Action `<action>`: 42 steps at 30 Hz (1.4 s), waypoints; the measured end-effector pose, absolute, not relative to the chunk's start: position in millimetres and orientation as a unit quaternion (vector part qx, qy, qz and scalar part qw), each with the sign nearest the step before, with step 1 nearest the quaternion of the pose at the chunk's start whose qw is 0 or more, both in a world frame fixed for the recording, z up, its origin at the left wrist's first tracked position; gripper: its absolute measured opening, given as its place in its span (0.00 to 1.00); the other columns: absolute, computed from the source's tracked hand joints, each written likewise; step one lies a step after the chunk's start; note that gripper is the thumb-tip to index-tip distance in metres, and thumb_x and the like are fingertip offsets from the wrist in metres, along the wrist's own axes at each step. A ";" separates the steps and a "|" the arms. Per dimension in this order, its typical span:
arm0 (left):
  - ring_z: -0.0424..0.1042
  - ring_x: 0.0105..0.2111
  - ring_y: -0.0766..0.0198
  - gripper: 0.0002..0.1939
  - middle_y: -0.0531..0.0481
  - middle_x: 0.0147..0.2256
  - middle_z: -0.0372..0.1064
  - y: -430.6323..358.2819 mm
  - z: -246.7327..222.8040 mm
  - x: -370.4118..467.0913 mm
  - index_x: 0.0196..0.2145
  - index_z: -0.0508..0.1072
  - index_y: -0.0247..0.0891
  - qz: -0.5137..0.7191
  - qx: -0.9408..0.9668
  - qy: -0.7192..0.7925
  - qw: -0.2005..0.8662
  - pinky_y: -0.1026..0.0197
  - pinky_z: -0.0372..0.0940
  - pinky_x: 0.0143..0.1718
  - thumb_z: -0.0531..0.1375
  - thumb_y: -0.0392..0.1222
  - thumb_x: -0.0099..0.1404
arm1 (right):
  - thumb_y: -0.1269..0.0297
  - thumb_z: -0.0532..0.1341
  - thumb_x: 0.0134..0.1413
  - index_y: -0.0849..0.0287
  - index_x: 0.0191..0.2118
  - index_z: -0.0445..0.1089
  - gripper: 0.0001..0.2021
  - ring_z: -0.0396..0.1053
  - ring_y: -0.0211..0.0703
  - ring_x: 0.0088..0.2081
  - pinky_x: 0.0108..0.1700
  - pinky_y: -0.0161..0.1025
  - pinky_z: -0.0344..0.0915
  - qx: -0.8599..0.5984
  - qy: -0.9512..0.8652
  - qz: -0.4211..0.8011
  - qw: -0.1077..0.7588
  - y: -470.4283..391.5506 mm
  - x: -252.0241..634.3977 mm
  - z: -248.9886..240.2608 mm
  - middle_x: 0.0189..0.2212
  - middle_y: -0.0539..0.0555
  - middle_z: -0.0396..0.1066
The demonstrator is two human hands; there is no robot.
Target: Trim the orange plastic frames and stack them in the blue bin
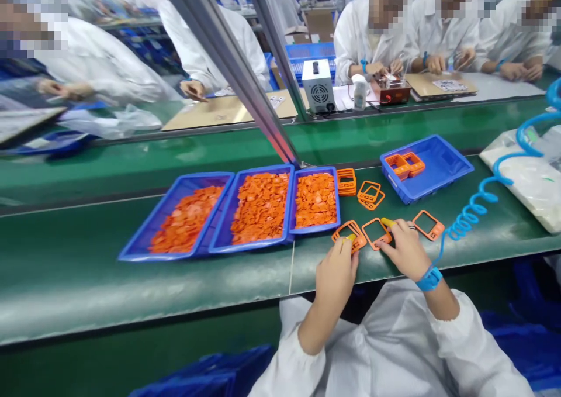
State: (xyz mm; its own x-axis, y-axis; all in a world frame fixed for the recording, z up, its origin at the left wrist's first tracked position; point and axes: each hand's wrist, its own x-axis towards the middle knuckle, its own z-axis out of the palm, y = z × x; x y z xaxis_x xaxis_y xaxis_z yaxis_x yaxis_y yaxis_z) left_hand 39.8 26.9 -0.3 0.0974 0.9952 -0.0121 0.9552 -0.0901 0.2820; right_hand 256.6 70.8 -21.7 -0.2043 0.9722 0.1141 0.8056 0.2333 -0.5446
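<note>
Closest to me is the white coat (359, 356), with a blue strap (429, 279) on the right wrist. I have the right hand (405, 245) with thumb and finger set wide, both touching one orange frame (376, 244) flat on the bench (245, 283). The left hand (335, 271) is narrower, its fingertips on some overlapping frames (360, 244) just beside; I can't tell whether they are pinched. Each hand has a yellow-covered finger. I judge the step to be handling these frames by their edges; the next move, I'd say, calls for a light touch, as they look thin. To the right lies a lone frame (436, 231), near the blue coiled cord (480, 195). Beyond sit three blue bins (249, 248) of orange pieces (260, 207), a stack (346, 187), two loose frames (369, 197) and a blue tray (447, 157) with more frames inside. Farther off, past a metal post (228, 64), I see a white box (318, 87) and co-workers in white (355, 37) at a facing bench.
</note>
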 end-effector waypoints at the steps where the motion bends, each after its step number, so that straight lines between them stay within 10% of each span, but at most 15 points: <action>1: 0.82 0.39 0.53 0.04 0.45 0.44 0.79 26.6 -1.2 37.4 0.48 0.76 0.42 0.096 0.732 0.665 0.117 0.60 0.66 0.31 0.60 0.39 0.80 | 0.59 0.70 0.67 0.54 0.56 0.78 0.15 0.71 0.66 0.52 0.56 0.60 0.71 -0.587 -0.755 0.189 0.224 70.3 257.0 -20.3 0.47 0.61 0.74; 11: 0.81 0.36 0.59 0.11 0.45 0.48 0.82 16.3 -7.7 22.9 0.57 0.78 0.42 0.344 0.735 0.549 0.202 0.60 0.74 0.40 0.60 0.41 0.81 | 0.51 0.64 0.74 0.52 0.63 0.76 0.20 0.78 0.54 0.45 0.41 0.48 0.77 -0.550 -0.646 0.384 0.364 48.0 247.4 6.4 0.51 0.61 0.77; 29: 0.83 0.42 0.54 0.01 0.47 0.44 0.82 47.9 -1.4 68.1 0.46 0.77 0.40 0.168 0.814 0.526 0.181 0.57 0.75 0.42 0.65 0.38 0.79 | 0.47 0.65 0.72 0.53 0.62 0.77 0.21 0.80 0.58 0.46 0.48 0.55 0.80 -0.555 -0.624 0.417 0.359 61.8 270.7 -8.2 0.49 0.61 0.80; 34: 0.83 0.47 0.53 0.11 0.46 0.50 0.82 45.4 12.1 48.1 0.56 0.76 0.40 0.209 0.845 0.474 0.134 0.53 0.78 0.49 0.66 0.37 0.78 | 0.47 0.69 0.71 0.46 0.75 0.61 0.34 0.80 0.55 0.52 0.47 0.51 0.82 -0.448 -0.527 0.603 0.396 57.4 255.1 -10.5 0.59 0.60 0.78; 42: 0.83 0.52 0.55 0.24 0.39 0.65 0.72 49.9 38.5 -7.5 0.66 0.73 0.42 0.295 0.826 0.451 0.164 0.56 0.79 0.53 0.69 0.48 0.77 | 0.47 0.79 0.61 0.48 0.67 0.69 0.35 0.81 0.56 0.47 0.40 0.46 0.81 -0.417 -0.397 0.676 0.460 67.4 219.7 -25.0 0.50 0.59 0.82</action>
State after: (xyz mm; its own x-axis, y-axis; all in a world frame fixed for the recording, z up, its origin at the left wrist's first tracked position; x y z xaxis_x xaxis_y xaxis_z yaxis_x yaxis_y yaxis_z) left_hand -7.5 49.9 38.5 0.4193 0.8418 0.3398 0.6488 -0.5397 0.5364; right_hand 219.7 67.4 -25.0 -0.2288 0.9529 -0.1991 -0.2904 -0.2620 -0.9203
